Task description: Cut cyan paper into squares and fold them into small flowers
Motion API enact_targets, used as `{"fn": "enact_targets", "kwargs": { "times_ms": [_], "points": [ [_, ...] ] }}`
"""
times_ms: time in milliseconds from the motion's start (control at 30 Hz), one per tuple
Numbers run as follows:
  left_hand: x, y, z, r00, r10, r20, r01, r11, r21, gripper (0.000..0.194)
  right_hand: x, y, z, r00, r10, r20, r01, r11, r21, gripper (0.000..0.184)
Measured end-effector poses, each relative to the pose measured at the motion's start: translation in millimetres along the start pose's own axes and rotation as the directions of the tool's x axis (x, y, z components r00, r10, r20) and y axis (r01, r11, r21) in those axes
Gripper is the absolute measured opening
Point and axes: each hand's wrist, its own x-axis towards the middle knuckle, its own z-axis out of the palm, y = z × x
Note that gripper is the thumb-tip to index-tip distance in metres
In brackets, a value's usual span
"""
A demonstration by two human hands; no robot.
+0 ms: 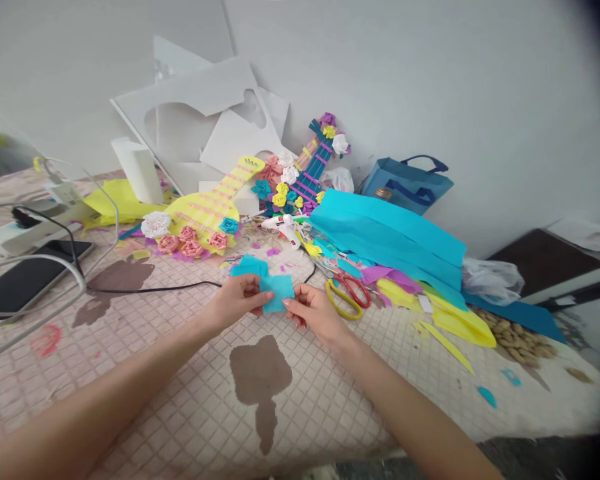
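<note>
A small square of turquoise crepe paper is held up between my two hands, just above the table. My left hand pinches its left edge between thumb and fingers. At the right edge, my right hand grips it the same way. Behind my left hand lie more turquoise paper pieces on the cloth. Scissors with yellow handles and a red-handled pair rest just right of my right hand. A white glue gun lies farther back.
A yellow guitar-shaped cutout with paper flowers and a blue decorated one stand behind. Turquoise crepe sheets, yellow paper and peanuts lie right. A phone, power strip and cables are left. A blue bag stands by the wall.
</note>
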Motion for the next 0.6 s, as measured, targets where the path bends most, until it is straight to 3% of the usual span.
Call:
{"fn": "enact_targets", "kwargs": {
  "times_ms": [167,267,400,600],
  "points": [
    [0.5,3.4,-4.5,0.999,-0.01,-0.043,0.008,0.999,-0.046,0.036,0.1,0.9,-1.6,0.997,0.015,0.076,-0.013,1.0,-0.026,0.031],
    [1.5,3.1,-6.4,0.998,-0.049,-0.043,0.046,0.996,-0.07,0.035,1.0,1.1,-4.6,0.999,-0.049,0.021,0.05,0.997,-0.065,0.03],
    [2.0,2.3,-7.7,0.99,-0.139,0.038,0.143,0.982,-0.122,0.037,1.9,-0.4,-7.6,0.99,-0.125,-0.063,0.117,0.987,-0.108,0.029],
    [1.0,-1.6,-6.5,0.985,-0.149,0.09,0.161,0.975,-0.153,0.041,2.8,0.0,-6.1,0.994,-0.096,0.055,0.1,0.992,-0.072,0.031]
  ]
}}
